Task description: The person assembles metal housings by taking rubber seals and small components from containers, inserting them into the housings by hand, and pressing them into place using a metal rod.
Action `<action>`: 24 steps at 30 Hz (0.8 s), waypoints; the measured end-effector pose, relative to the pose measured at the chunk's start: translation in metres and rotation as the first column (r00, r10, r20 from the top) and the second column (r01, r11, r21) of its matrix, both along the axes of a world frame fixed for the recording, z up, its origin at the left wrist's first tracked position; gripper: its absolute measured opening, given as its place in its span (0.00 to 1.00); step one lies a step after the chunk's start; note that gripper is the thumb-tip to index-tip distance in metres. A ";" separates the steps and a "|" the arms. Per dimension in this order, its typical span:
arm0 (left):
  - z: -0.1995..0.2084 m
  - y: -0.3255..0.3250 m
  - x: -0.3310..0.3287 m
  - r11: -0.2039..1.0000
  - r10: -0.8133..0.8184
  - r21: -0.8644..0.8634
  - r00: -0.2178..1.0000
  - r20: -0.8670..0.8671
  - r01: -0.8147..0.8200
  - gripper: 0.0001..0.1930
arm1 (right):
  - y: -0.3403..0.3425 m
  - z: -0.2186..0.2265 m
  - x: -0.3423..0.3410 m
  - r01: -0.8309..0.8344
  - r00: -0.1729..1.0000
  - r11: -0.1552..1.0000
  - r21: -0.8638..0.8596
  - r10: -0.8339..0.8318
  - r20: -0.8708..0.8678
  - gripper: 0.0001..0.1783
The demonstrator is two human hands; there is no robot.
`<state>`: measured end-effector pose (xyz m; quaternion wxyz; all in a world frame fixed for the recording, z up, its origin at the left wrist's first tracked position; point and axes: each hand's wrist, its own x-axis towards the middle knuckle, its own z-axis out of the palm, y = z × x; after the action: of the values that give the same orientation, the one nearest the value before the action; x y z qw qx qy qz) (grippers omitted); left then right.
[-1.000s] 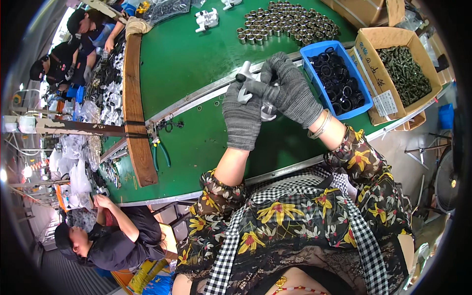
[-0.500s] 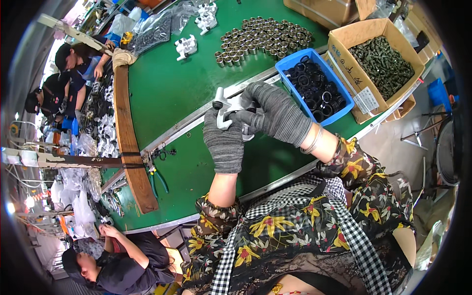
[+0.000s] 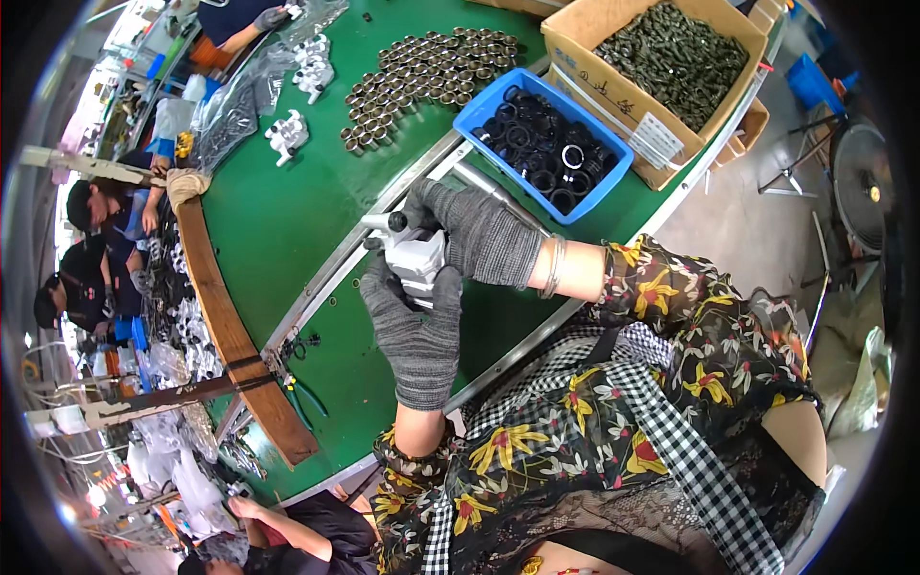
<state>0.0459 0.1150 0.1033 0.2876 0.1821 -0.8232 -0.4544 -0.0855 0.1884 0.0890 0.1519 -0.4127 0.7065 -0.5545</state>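
Note:
A white casting with a blocky body and a thin arm is held between my two grey-gloved hands over the green table. My left hand grips it from below, thumb against its side. From the right, my right hand closes on its upper end, near a black round piece on the casting. My fingers hide part of the casting. Just beyond my right hand is a blue bin of black rings.
Metal rings stand grouped at the far side, near more white castings. A cardboard box of small dark parts adjoins the bin. A metal rail crosses the table. Pliers lie by a wooden beam; co-workers sit at left.
My hands and the casting have turned, so its blocky body now shows between them. The whole view has shifted, and a co-worker's gloved hand appears at the top.

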 end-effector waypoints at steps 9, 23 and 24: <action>-0.004 -0.012 0.011 0.988 -0.066 0.142 0.993 0.100 0.052 0.35 | -0.023 -0.042 0.007 -0.046 0.979 0.990 -0.130 0.070 0.192 0.18; -0.006 -0.034 0.005 0.390 -0.082 0.887 0.969 -0.234 0.247 0.29 | 0.070 -0.016 -0.134 0.454 0.726 0.723 0.520 0.038 -0.687 0.11; -0.005 -0.033 0.005 0.411 -0.053 0.882 0.972 -0.228 0.229 0.29 | 0.066 -0.020 -0.134 0.448 0.722 0.729 0.518 0.046 -0.690 0.11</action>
<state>0.0511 0.0817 0.0983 0.1719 0.1996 -0.4364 -0.8603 -0.2198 0.2544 0.0693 -0.0402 -0.4155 0.9030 -0.1017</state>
